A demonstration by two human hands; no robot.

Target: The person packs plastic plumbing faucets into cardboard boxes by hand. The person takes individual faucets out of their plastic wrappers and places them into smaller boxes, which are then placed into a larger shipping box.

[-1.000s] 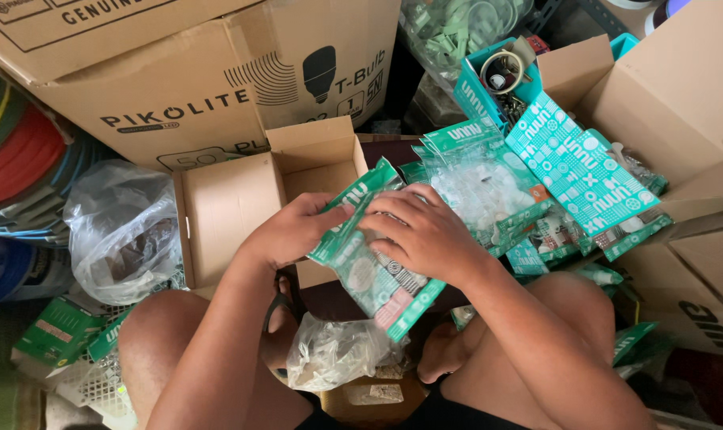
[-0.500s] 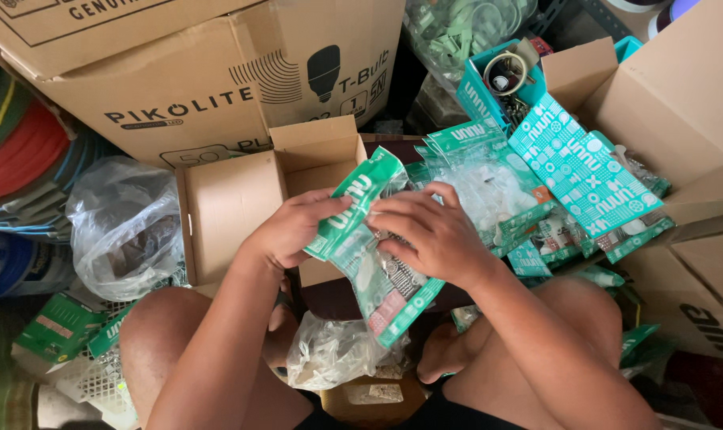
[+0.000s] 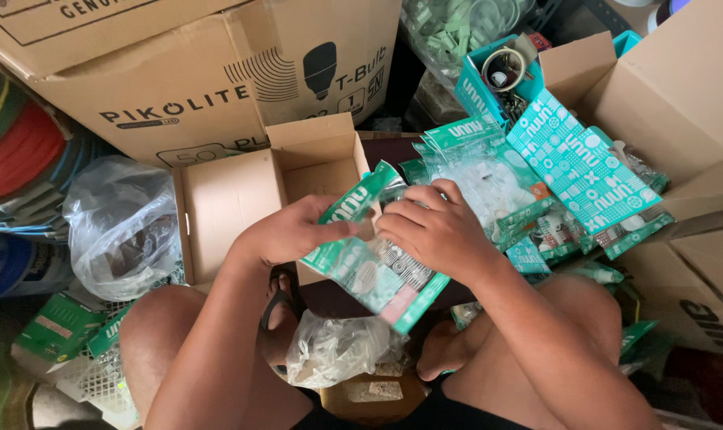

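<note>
- We take the small open cardboard box (image 3: 242, 203) as our landmark; it sits open-topped just ahead of the knees, its flaps folded outward.
- Our left hand (image 3: 286, 232) is in front of the box's right side, fingers curled shut around the upper left edge of a teal-and-clear plastic packet (image 3: 369, 267).
- Our right hand (image 3: 433, 227) is just right of the box, fingers bent down over the packet's top, pinching it from the opposite side; both hands grip the same packet.
- The packet hangs tilted between the hands, its top toward the box's right flap, its lower end pointing down and away from the box toward the lap. Small pale parts show through its clear window.
- Right of the box, well past the right hand, lies a heap of similar teal packets (image 3: 572, 171), overlapping one another and resting against a larger open carton (image 3: 680, 87).
- Behind the box stands a big brown carton (image 3: 218, 72) printed with a bulb drawing.
- Left of the box sits a crumpled clear plastic bag (image 3: 122, 227); farther left are coloured coils (image 3: 15, 151).
- Nearer us than the box, between the legs, lies another clear bag of small white parts (image 3: 337, 350).
</note>
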